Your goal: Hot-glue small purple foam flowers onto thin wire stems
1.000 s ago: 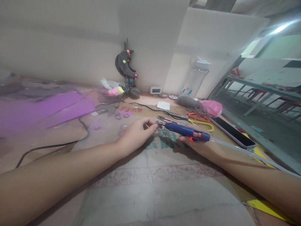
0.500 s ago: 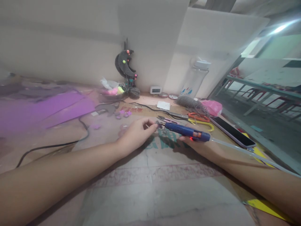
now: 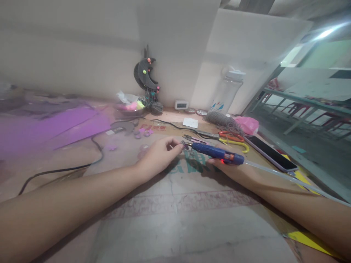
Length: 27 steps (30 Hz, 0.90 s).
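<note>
My right hand is wrapped round a blue hot glue gun, with a red light glowing on its body. A long clear glue stick runs out of its back end, over my right forearm. My left hand pinches a small dark grey piece between thumb and fingertip; it is too small to make out. The glue gun's nozzle points left and meets that piece, or lies just beside it. Both hands are above a printed sheet on the table.
Beyond my hands lie orange-handled scissors, yellow-handled scissors, grey yarn and a phone. Purple sheets and small purple flowers are left. A black cord crosses the table. A clear bottle stands behind.
</note>
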Tool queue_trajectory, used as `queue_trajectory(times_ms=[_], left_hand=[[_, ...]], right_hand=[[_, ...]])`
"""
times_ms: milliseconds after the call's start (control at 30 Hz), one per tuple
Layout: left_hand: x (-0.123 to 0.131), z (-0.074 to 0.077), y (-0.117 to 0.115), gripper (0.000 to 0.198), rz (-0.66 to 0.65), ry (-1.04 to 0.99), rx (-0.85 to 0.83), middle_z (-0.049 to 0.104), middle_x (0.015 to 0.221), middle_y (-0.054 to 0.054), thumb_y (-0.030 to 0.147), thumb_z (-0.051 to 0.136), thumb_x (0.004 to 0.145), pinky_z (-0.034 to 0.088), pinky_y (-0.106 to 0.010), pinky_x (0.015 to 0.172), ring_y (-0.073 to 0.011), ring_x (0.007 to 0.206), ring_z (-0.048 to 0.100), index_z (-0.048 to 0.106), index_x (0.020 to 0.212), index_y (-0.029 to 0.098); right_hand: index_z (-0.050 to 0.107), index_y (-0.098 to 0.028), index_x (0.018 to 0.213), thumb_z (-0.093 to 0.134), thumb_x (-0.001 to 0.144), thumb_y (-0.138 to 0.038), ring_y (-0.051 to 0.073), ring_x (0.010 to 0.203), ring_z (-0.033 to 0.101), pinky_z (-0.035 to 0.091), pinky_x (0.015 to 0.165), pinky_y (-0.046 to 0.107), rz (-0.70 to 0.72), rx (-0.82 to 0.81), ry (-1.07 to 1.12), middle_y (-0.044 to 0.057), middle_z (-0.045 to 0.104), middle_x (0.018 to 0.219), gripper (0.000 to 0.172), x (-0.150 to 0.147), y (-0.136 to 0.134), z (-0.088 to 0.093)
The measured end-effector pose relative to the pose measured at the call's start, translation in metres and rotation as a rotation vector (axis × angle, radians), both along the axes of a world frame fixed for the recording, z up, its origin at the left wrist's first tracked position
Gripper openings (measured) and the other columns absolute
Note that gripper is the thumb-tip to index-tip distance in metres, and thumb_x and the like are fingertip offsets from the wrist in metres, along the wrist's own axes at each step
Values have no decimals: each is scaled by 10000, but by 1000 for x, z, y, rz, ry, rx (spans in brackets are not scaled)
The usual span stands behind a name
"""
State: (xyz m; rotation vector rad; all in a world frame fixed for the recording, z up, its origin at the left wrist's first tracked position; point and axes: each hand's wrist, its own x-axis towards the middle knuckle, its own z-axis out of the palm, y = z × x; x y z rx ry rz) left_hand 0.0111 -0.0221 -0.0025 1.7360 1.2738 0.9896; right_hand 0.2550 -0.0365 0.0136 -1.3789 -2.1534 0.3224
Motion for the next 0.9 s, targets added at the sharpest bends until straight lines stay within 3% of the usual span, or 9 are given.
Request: queue_trajectory(times_ms=[200,500,733,900], left_hand=[[1,1,0,214,-2,-23,-16,516,523,54,402,564,840,354,-234,509,-109,481,475,592,774,200],[2,1,3,207,6,-86,-108,481,508,67,394,557,829,319,-214,445,-95,445,440,553,748,204],[2,1,4,199,3,-124,-140,485,519,65,383,568,818,314,-206,430,-87,430,445,542,736,204],[2,0,2,232,-33,-147,-133,495,545,62,422,578,826,334,-210,447,-91,457,460,550,764,201]], right_hand=[[626,-239,753,644,788,-425,173,552,549,444,503,292,-5,-42,-26,-17,593,614,191,1,-1,3],[634,-247,735,664,780,-426,158,593,570,428,531,260,35,40,-34,-14,587,620,187,-2,0,2],[644,-256,749,486,892,-492,203,733,641,516,699,331,78,-3,173,17,681,767,318,4,-4,4],[700,-242,762,361,956,-532,196,789,672,517,737,307,-61,-39,262,28,710,790,486,10,13,20]])
